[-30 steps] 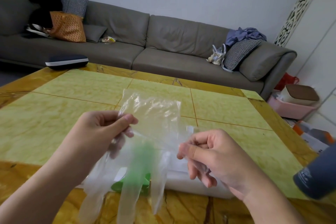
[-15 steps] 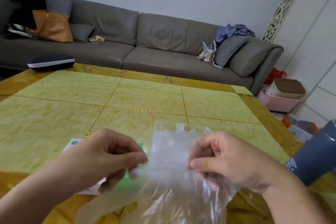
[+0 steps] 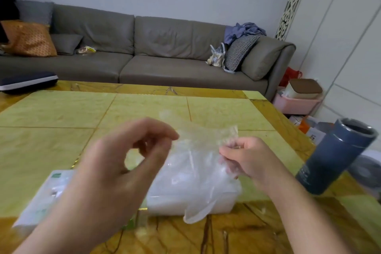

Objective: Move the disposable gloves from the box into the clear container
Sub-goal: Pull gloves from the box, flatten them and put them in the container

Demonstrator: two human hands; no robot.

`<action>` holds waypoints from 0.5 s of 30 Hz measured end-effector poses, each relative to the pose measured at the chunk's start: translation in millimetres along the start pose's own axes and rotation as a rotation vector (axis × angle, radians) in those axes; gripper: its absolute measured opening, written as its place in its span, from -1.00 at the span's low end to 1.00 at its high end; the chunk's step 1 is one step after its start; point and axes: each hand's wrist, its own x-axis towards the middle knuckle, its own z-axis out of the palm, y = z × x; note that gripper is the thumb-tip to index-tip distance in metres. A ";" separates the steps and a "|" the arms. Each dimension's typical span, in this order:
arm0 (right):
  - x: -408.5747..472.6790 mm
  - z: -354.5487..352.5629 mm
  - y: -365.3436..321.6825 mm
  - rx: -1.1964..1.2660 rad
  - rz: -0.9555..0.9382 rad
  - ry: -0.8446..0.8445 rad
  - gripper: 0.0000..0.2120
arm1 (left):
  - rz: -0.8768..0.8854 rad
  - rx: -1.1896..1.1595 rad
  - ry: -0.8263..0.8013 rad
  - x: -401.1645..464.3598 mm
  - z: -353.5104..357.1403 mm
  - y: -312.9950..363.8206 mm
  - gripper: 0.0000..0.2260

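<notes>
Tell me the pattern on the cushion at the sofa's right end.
Black-and-white houndstooth check on the cushion, seen in the head view.

Soft even daylight; motion-blurred foreground, warped edges.

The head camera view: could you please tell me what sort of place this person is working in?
Most likely a home living room: a long grey-brown leather sofa with scattered cushions, a yellow-green marble-patterned table, and a pink plastic storage basket on the floor.
</notes>
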 end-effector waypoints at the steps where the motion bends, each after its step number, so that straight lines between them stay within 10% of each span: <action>1: -1.7 3.5 -0.6 -0.046 -0.007 0.000 -0.86 | 0.062 0.132 -0.103 3.2 14.0 9.4 -0.89; 15: 2.4 7.3 5.4 -0.697 -0.124 0.136 -0.73 | -0.346 0.812 -0.784 32.0 72.7 -43.4 -0.40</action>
